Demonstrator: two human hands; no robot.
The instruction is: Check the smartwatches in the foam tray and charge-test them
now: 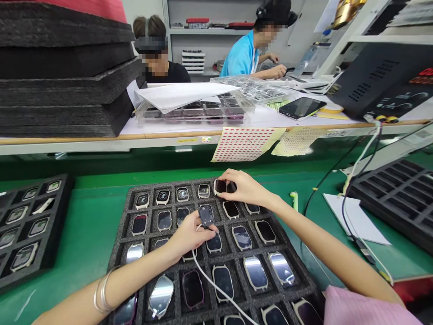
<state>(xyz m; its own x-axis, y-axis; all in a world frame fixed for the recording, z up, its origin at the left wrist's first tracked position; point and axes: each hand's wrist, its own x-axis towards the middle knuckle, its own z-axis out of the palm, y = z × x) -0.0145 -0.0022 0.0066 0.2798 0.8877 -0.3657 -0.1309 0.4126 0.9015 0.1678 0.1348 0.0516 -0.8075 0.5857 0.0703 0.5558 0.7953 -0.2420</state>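
On the black box at your right, red letters are cut by the edge of view; the yellow label on the shelf is too small to read. Your bench is green, and beyond the shelf are two people. Your left grip is closed on a dark block with white cable, above the tray. Your right grip pinches a watch at the tray's far row.

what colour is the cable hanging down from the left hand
White; the cable shows best in the head view, below the left hand.
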